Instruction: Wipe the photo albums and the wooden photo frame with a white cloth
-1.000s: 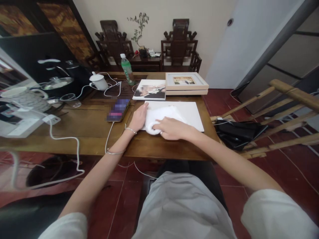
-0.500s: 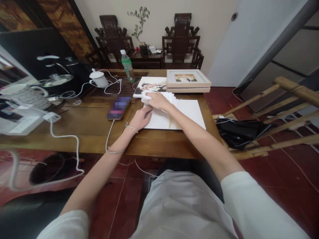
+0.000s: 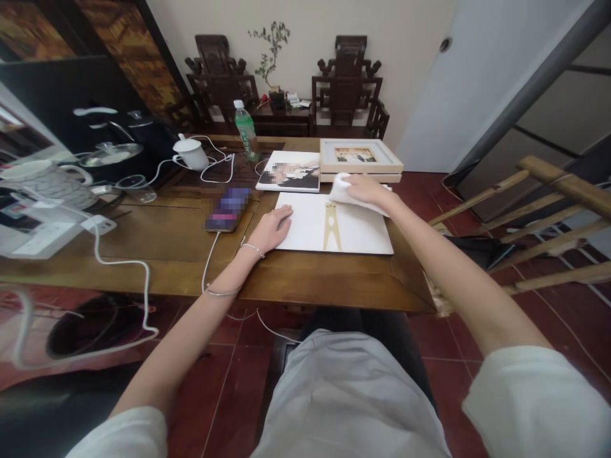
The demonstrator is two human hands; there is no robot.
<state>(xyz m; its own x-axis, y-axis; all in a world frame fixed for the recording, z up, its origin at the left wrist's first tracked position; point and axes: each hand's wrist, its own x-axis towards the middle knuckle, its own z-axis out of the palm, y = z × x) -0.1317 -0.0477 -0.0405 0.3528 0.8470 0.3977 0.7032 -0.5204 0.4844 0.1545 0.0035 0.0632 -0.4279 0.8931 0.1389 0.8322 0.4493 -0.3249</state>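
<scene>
My left hand (image 3: 273,228) lies with its fingers stretched over the left edge of a flat white panel (image 3: 305,222). A yellowish A-shaped piece (image 3: 331,228) sits on the middle of the panel, with its legs towards me. Above the panel's far right part, my right hand (image 3: 365,191) is closed on a white cloth (image 3: 340,189), which spreads out under the fingers. Just beyond the panel lies a photo print (image 3: 293,172) of people. To the right of the print, pale wooden picture frames (image 3: 360,175) are stacked, the top one holding a small picture.
A phone (image 3: 229,208) on a cable lies left of the panel. Farther back stand a green-labelled bottle (image 3: 246,130) and a white lidded cup (image 3: 189,154). A clear cup (image 3: 137,188) and a power strip (image 3: 52,232) are at the left. A wooden chair (image 3: 548,216) stands at the right.
My right hand has moved right with the cloth, from near my left hand to the panel's far right part, uncovering the A-shaped piece. My left hand stays at the left edge.
</scene>
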